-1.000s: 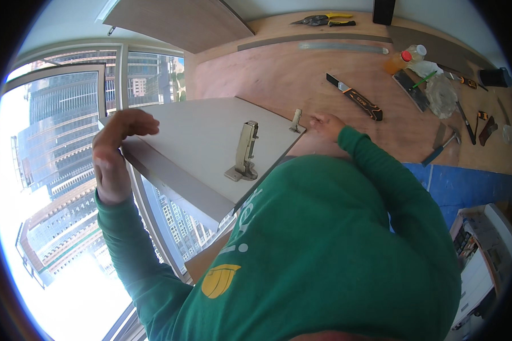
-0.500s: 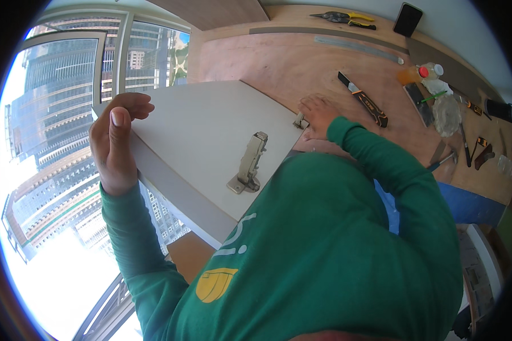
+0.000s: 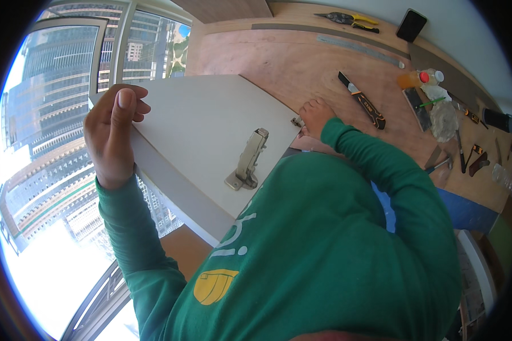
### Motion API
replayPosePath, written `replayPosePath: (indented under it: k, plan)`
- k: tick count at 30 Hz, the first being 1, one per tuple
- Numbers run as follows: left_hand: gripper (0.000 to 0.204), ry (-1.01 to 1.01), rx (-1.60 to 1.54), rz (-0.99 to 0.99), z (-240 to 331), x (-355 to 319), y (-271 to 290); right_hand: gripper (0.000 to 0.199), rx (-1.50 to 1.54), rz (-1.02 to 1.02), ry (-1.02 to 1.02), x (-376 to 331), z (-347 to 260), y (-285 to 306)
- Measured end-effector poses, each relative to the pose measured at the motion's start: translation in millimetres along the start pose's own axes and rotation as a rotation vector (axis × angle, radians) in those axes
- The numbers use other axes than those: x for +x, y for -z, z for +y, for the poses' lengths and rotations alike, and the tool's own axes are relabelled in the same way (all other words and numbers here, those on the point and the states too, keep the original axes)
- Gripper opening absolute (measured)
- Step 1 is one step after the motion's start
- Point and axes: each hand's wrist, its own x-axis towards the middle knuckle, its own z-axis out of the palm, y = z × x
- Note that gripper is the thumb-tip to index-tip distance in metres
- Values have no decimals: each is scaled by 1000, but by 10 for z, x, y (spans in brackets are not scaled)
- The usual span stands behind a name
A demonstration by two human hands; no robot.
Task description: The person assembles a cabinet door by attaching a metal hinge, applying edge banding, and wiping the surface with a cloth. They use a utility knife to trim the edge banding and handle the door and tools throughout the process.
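Observation:
A white cabinet door panel (image 3: 193,122) lies on the bench in front of me, its thick edge facing the window. One metal concealed hinge (image 3: 248,160) stands up from its face near my body. At the panel's right edge sits a second hinge (image 3: 296,121), partly hidden by my right hand (image 3: 316,116), whose fingers and thumb close around it. My left hand (image 3: 112,133) is raised at the panel's left edge, its fingers loosely bent, the thumb apart and nothing in the grasp. Whether its palm touches the edge is unclear.
On the wooden bench (image 3: 279,54) lie a utility knife (image 3: 361,101), tin snips (image 3: 347,20), a phone (image 3: 411,25) and a metal ruler (image 3: 358,50). Bottles (image 3: 413,78), a hammer (image 3: 440,163) and several small tools are farther right. Tall windows (image 3: 54,113) border the left.
My right hand's fingers have drawn in closer around the second hinge. The left hand stays by the panel edge, its fingers turned slightly. The view has shifted a little.

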Motion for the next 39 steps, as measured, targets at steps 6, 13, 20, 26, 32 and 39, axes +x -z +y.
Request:
replayPosePath:
  k: [6,13,20,26,32,39]
  plan:
    - [57,66,-8,25,4,3,23,63,5,-41,-66,-3,-67,56]
    - [56,50,-12,61,-19,-11,13,51,80,-57,-138,-75,-48,5]
    - [53,46,29,29,1,3,20,40,260,-274,-280,-297,-205,-77]
    - [51,22,18,38,-34,33,17,38,482,-292,-334,-597,-211,-225]
    - [52,12,27,-33,-44,33,42,35,530,-144,-409,-647,103,-228]
    - [54,16,-34,12,-44,9,-13,41,780,-160,-593,-813,453,-95]
